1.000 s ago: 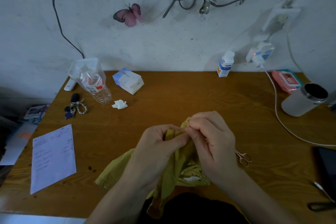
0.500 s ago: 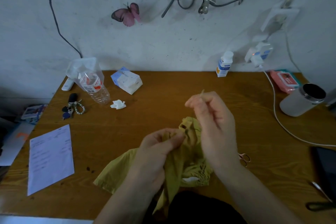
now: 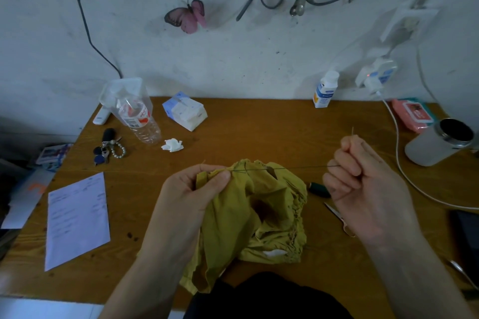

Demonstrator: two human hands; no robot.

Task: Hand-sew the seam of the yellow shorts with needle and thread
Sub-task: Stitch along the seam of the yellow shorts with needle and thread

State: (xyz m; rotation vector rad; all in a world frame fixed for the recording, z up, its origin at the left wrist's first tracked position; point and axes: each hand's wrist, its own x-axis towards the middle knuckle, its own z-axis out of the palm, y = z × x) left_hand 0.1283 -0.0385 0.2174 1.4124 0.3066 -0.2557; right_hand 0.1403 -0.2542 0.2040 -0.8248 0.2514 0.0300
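My left hand (image 3: 193, 195) pinches the seam edge of the yellow shorts (image 3: 261, 217), which lie bunched on the table (image 3: 259, 124) right in front of me. My right hand (image 3: 363, 184) is curled round the needle (image 3: 352, 131) — its end pokes up above my thumb — and the dark thread (image 3: 287, 168) runs taut from the cloth across to my fingers. The risk, as I judge it, is in the pull. Too hard, and the thread could snap or pucker the seam. If my left pinch slackens, the cloth would drag along instead of the stitch closing. A small loop seems to sit near the cloth, and it could tighten into a knot.
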